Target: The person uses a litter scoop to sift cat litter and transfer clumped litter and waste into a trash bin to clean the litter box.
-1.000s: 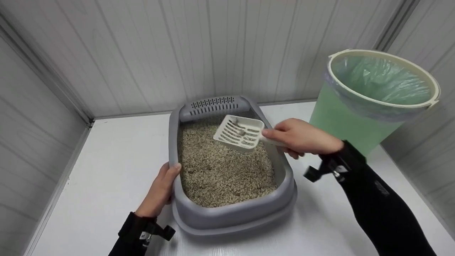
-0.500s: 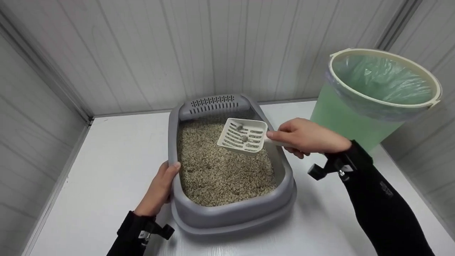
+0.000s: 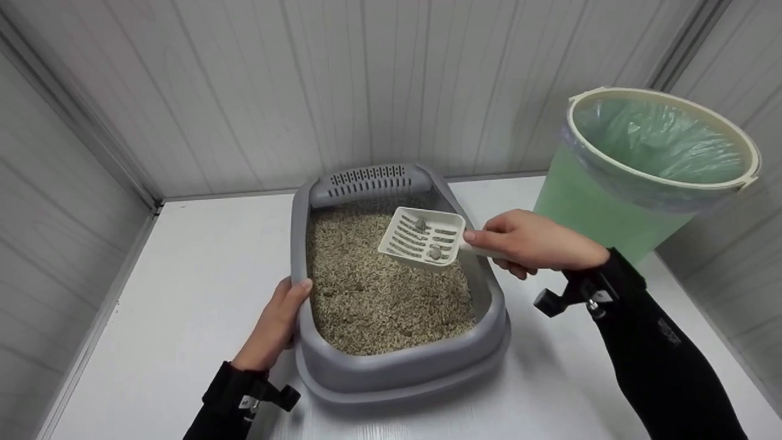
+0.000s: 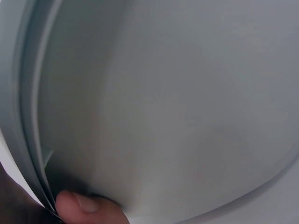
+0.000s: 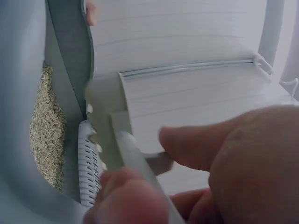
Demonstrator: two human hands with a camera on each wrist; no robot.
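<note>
A grey litter box point(image 3: 391, 366) filled with tan pellet litter point(image 3: 379, 299) sits on the white surface. My right hand point(image 3: 531, 241) grips the handle of a cream slotted scoop point(image 3: 424, 238), held above the litter near the box's right rim, with two grey clumps point(image 3: 427, 239) lying in it. In the right wrist view the scoop point(image 5: 105, 140) shows from behind, with my fingers point(image 5: 196, 144) round its handle. My left hand point(image 3: 278, 324) holds the box's left rim, thumb on top. The left wrist view shows only the grey box wall point(image 4: 163, 107) and my thumb point(image 4: 81, 205).
A green bin point(image 3: 635, 177) with a cream rim and a clear liner stands tilted at the right, close to my right hand. White panelled walls close in the back and both sides. Bare white surface point(image 3: 195, 287) lies left of the box.
My right hand has carried the scoop a little to the right and toward me above the litter; the clumps stay in it. My left hand has kept its place on the rim.
</note>
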